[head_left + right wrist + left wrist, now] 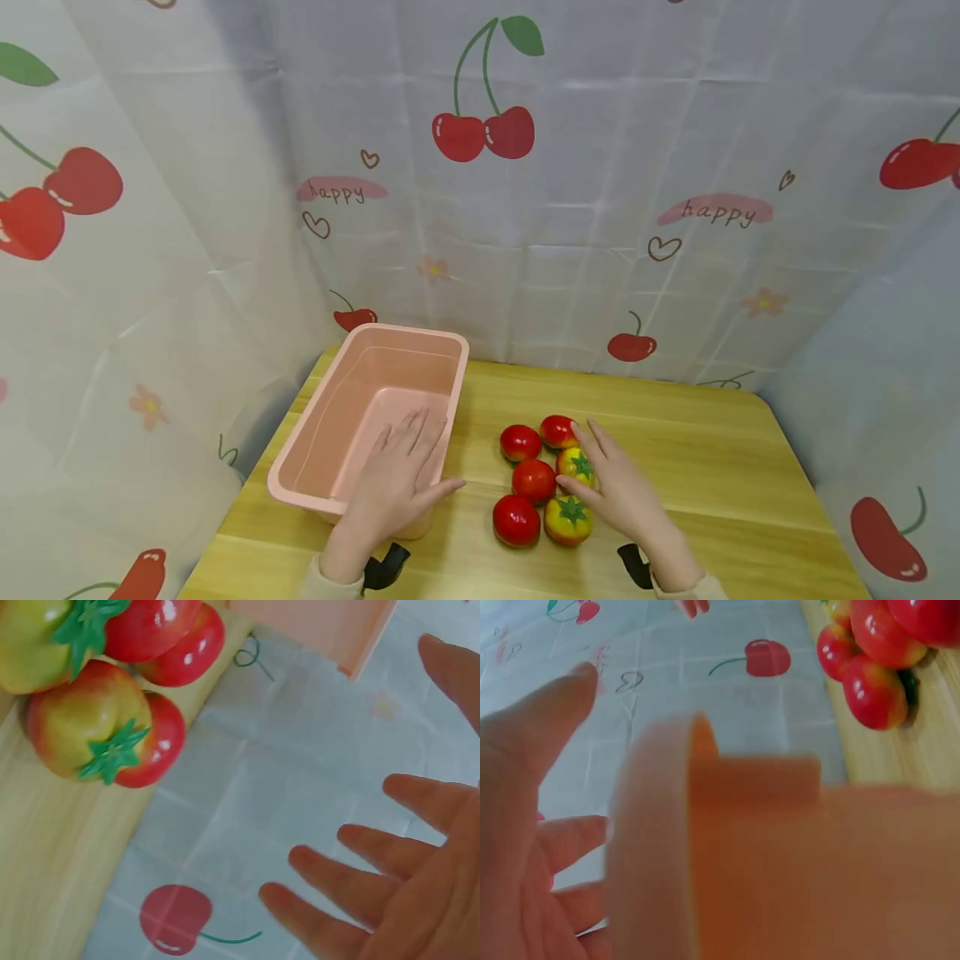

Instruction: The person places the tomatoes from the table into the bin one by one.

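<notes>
A pink plastic bin stands on the left of the table. My left hand hovers over its near right rim with fingers spread and holds nothing; in the left wrist view the bin's rim rises close beside that hand. Right of the bin, several toy tomatoes lie in a cluster: glossy red ones such as the near tomato, and yellow-green ones with green leafy tops, such as the front tomato. My right hand is held above the cluster's right side, fingers straight and apart, nothing in it.
The light wooden table extends to the right of the tomatoes. A white curtain printed with cherries and hearts hangs behind it and along both sides. Black straps are around the wrists.
</notes>
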Tool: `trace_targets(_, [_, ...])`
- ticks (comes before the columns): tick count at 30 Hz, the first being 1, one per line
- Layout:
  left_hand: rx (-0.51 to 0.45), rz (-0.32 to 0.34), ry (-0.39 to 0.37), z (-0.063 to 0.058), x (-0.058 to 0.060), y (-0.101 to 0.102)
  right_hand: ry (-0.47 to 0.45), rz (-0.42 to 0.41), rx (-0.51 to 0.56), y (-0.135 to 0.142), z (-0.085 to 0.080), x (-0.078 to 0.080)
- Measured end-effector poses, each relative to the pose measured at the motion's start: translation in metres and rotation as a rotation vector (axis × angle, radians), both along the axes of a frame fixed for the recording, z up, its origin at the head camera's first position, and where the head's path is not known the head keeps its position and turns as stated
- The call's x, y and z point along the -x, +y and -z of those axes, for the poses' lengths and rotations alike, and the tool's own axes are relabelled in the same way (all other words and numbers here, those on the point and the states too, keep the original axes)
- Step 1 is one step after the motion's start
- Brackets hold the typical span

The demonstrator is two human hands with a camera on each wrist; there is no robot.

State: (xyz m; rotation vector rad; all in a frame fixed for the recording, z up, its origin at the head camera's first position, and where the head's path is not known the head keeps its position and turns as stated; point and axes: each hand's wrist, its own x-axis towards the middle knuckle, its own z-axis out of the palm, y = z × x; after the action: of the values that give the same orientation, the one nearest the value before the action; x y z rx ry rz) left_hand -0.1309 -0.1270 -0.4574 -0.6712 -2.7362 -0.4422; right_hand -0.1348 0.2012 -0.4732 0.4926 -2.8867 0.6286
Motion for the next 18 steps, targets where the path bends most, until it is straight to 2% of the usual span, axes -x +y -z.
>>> trace_targets(5, [-0.091, 0.015, 0.144, -0.003, -0.002, -0.026, -0.015, -0.008, 0.106, 0.012, 0.009, 0.007])
trace_targets(10, [-0.211, -0.015, 0.249, -0.004, -0.008, -0.051, -0.041, -0.001, 0.227, 0.026, 0.021, 0.015])
trace_targets(15, [-0.351, -0.080, 0.300, -0.001, -0.011, -0.077, -0.068, -0.004, 0.297, 0.038, 0.034, 0.022])
trace_targets(18, [-0.462, -0.117, 0.267, 0.006, -0.012, -0.091, -0.082, -0.010, 0.338, 0.043, 0.043, 0.025])
